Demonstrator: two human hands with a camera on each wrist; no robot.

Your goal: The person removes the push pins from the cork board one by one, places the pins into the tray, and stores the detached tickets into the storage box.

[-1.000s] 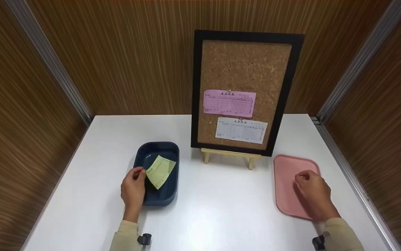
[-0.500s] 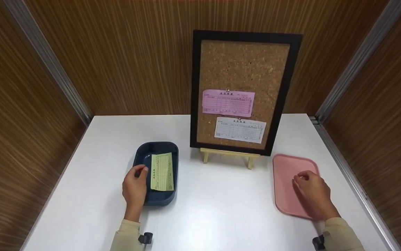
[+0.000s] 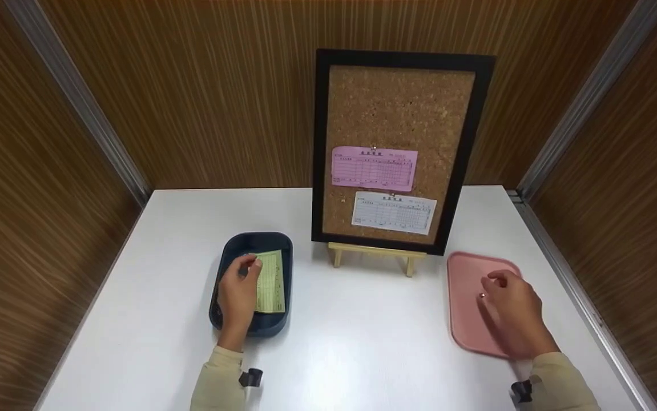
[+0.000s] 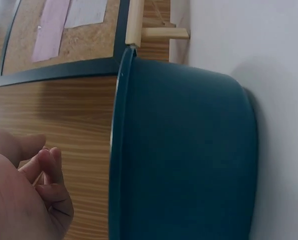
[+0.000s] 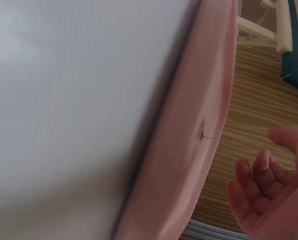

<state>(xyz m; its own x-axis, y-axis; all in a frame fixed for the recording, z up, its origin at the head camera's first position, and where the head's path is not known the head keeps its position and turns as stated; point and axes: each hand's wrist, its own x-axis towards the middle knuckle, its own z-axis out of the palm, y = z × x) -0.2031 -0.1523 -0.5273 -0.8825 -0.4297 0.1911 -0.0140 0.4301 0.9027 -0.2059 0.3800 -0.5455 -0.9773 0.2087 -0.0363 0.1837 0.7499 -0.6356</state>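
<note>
My left hand [image 3: 240, 291] is over the dark blue bin [image 3: 274, 328], its fingers loosely bent and nothing seen in them. Below it a yellow-green printed slip [image 3: 271, 279] lies in the bin, its left part covered by the hand. The left wrist view shows the thumb and fingertips close together above the rim. On the right, my right hand [image 3: 514, 299] hovers above a pink tray [image 3: 465, 325], fingers loosely curled with a gap to the thumb. A small metallic pin [image 3: 482, 295] rests on the tray just left of the fingertips; the right wrist view also shows this pin [image 5: 202, 135].
A black-framed cork board [image 3: 402, 108] leans on a small wooden easel [image 3: 377, 249] at the back. Pinned to it are a pink slip [image 3: 374, 169] and a white slip [image 3: 394, 213]. Wood-grain walls enclose the white table [image 3: 328, 342].
The left hand let go of the yellow-green slip, which settled flat in the bin, then moved right and away over it. The right hand's fingers loosened, and the pin now shows on the tray.
</note>
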